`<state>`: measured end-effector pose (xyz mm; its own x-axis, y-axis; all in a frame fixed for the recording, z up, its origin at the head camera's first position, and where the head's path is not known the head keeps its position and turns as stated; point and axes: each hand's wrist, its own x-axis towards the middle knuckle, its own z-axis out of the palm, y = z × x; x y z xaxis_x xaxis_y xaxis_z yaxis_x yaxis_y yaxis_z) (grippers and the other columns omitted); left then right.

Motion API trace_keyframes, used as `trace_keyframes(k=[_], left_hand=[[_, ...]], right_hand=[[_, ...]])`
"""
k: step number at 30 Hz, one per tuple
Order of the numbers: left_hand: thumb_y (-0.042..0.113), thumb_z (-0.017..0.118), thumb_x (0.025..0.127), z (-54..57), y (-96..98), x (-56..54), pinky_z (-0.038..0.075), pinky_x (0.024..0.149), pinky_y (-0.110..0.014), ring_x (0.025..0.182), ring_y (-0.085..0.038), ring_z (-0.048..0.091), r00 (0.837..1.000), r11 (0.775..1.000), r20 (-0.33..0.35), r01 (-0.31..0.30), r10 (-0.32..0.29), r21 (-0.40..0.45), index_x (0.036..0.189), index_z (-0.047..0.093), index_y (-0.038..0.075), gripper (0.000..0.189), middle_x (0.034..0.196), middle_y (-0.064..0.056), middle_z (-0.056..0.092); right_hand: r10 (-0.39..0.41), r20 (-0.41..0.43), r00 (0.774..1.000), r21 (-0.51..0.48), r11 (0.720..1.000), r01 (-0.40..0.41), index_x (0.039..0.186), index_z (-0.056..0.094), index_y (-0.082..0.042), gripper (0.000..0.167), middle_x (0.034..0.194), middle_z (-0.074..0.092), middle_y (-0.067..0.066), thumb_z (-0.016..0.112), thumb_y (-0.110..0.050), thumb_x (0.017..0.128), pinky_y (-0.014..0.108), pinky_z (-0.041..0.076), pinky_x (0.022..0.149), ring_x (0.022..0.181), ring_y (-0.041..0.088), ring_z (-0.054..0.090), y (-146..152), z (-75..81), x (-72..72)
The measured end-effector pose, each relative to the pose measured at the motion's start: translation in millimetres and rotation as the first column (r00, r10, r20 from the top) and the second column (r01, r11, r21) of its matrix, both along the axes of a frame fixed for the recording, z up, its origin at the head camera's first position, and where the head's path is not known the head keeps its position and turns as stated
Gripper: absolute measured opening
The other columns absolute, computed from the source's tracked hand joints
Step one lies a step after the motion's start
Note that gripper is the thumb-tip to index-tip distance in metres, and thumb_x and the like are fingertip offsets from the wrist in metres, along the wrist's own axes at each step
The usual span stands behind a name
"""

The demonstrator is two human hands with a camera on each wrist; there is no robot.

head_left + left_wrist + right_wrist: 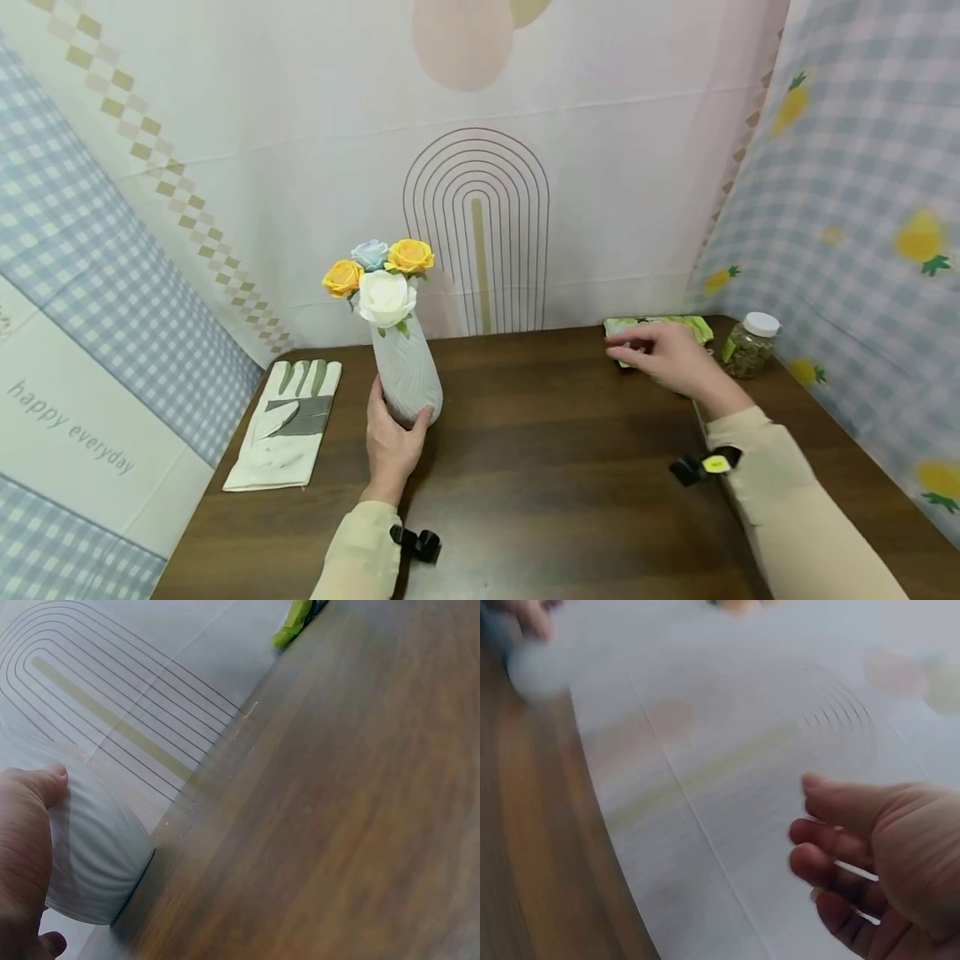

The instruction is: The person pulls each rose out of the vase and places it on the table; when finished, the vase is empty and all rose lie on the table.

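White, with flowing ridges down its sides, the vase is our landmark on the dark wood-grain table. The left hand grips it low down, fingers and thumb clamped round opposite sides of the body. In the left wrist view we see the thumb laid against the ridges, near where the foot of the vase meets the wood; we cannot tell whether the foot bears fully on it.

From the mouth of the vase rise four roses: a white rose in front, a pale blue rose behind, and an orange-yellow pair to either side.

Well to the right of the vase we find the right hand, raised in front of a green packet, its fingers loosely bent and apart from the thumb. Farther right of the vase stands a clear jar with a white lid, filled with dried greenish bits. Left of the vase, a white and grey work glove lies flat.

Behind the vase hangs a pale cloth printed with nested arches; far to its right we see a checked cloth with yellow fruit.
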<state>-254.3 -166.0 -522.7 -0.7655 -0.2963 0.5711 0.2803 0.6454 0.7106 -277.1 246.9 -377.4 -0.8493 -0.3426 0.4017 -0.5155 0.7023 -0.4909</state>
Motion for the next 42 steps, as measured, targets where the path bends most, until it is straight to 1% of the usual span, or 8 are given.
trace_keyframes(k=[3, 9, 14, 18, 26, 33, 37, 42], left_hand=[[0.036, 0.078, 0.078, -0.7, 0.0, -1.5, 0.036, 0.101, -0.05, 0.13, -0.033, 0.042, 1.0, 1.0, 0.001, -0.001, 0.001, 0.005, 0.152, 0.025, 0.012, 0.094, 0.145, -0.015, 0.04], [0.037, 0.078, 0.078, -0.8, 0.5, -0.9, 0.036, 0.101, -0.05, 0.13, -0.032, 0.042, 1.0, 1.0, 0.019, -0.008, 0.008, 0.014, 0.152, 0.025, 0.014, 0.094, 0.145, -0.014, 0.04], [0.036, 0.078, 0.078, -0.2, 0.9, 0.1, 0.036, 0.101, -0.05, 0.129, -0.032, 0.043, 0.999, 1.0, 0.032, -0.009, 0.009, 0.015, 0.152, 0.025, 0.013, 0.094, 0.145, -0.014, 0.04], [0.036, 0.079, 0.078, -0.1, 0.5, -0.9, 0.036, 0.101, -0.051, 0.129, -0.032, 0.042, 1.0, 1.0, 0.023, -0.008, 0.007, 0.015, 0.152, 0.025, 0.013, 0.094, 0.145, -0.015, 0.04], [0.032, 0.081, 0.075, -1.7, 0.3, -2.1, 0.036, 0.1, -0.052, 0.129, -0.034, 0.043, 1.0, 1.0, -0.02, -0.006, 0.006, 0.003, 0.152, 0.026, 0.012, 0.096, 0.144, -0.016, 0.041], [0.035, 0.079, 0.077, -2.7, -0.6, 0.6, 0.036, 0.1, -0.052, 0.129, -0.033, 0.043, 1.0, 1.0, 0.004, -0.005, 0.005, -0.005, 0.152, 0.025, 0.014, 0.095, 0.145, -0.015, 0.04], [0.035, 0.079, 0.077, -3.0, -0.6, 1.1, 0.036, 0.1, -0.052, 0.129, -0.033, 0.043, 1.0, 1.0, 0.009, -0.001, 0.001, 0.0, 0.152, 0.025, 0.014, 0.095, 0.145, -0.015, 0.04], [0.034, 0.08, 0.077, -1.9, -1.6, -0.9, 0.037, 0.099, -0.052, 0.128, -0.034, 0.043, 1.0, 1.0, -0.01, 0.0, 0.0, -0.01, 0.152, 0.025, 0.013, 0.095, 0.145, -0.015, 0.04]], right_hand=[[0.098, -0.014, 0.995, -0.084, 0.992, -0.099, 0.101, 0.076, -0.019, 0.018, 0.09, 0.072, -0.004, 0.073, -0.03, 0.086, 0.027, 0.049, 0.061, 0.068, 0.01, 0.061, -40, 8.2, -6.8], [0.266, 0.018, 0.964, -0.229, 0.939, -0.255, 0.098, 0.077, -0.016, 0.015, 0.092, 0.072, -0.006, 0.074, -0.023, 0.085, 0.027, 0.052, 0.064, 0.073, 0.008, 0.064, -119, 21.3, -13.3], [0.326, -0.011, 0.945, -0.291, 0.903, -0.315, 0.099, 0.076, -0.014, 0.016, 0.09, 0.072, -0.009, 0.075, -0.022, 0.085, 0.026, 0.053, 0.065, 0.074, 0.004, 0.065, -172, 27.9, -13.6], [0.342, -0.016, 0.939, -0.305, 0.893, -0.33, 0.103, 0.075, -0.015, 0.02, 0.09, 0.071, -0.01, 0.073, -0.025, 0.086, 0.024, 0.052, 0.067, 0.076, 0.005, 0.064, -203, 35.6, -14.8], [0.278, 0.021, 0.96, -0.333, 0.908, -0.255, 0.109, 0.073, -0.01, 0.025, 0.095, 0.071, -0.004, 0.073, -0.022, 0.087, 0.021, 0.052, 0.068, 0.079, 0.005, 0.063, -227, 47.6, -28.9], [0.24, 0.03, 0.97, -0.372, 0.904, -0.212, 0.108, 0.074, -0.013, 0.023, 0.094, 0.071, -0.004, 0.071, -0.025, 0.089, 0.023, 0.052, 0.064, 0.08, 0.008, 0.063, -239, 52.9, -42.9], [0.239, 0.047, 0.97, -0.387, 0.899, -0.203, 0.108, 0.074, -0.012, 0.022, 0.095, 0.071, -0.002, 0.07, -0.024, 0.09, 0.024, 0.052, 0.065, 0.082, 0.01, 0.064, -247, 51.1, -48.8], [0.276, 0.051, 0.96, -0.395, 0.888, -0.234, 0.11, 0.073, -0.008, 0.023, 0.099, 0.071, 0.003, 0.069, -0.019, 0.09, 0.023, 0.053, 0.067, 0.083, 0.012, 0.065, -255, 48.9, -52.4]])
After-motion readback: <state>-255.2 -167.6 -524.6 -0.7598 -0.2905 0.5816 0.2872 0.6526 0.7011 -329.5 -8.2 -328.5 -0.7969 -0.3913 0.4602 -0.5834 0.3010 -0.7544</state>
